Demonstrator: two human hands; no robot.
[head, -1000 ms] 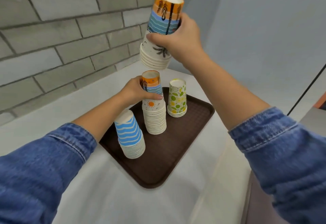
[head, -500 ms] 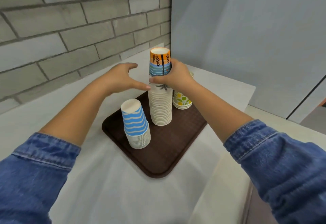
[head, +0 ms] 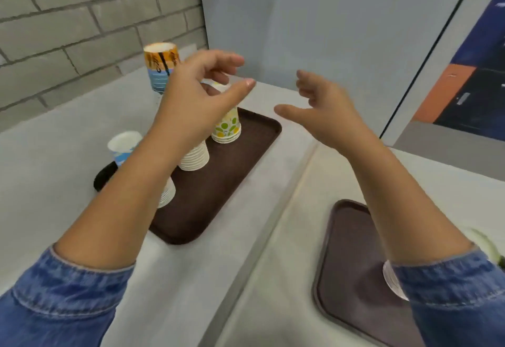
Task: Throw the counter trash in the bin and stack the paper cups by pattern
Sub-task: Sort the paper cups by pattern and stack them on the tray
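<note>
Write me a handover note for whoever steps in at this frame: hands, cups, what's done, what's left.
Hands: left hand and right hand are both open, holding nothing, raised over the counter.
Done: the far brown tray carries three stacks, each showing one pattern: orange-and-blue stack, blue-striped stack, green-dotted stack.
Left: the near tray holds a white cup, half hidden by the right sleeve; its pattern is unreadable. No bin or trash is in view.
</note>
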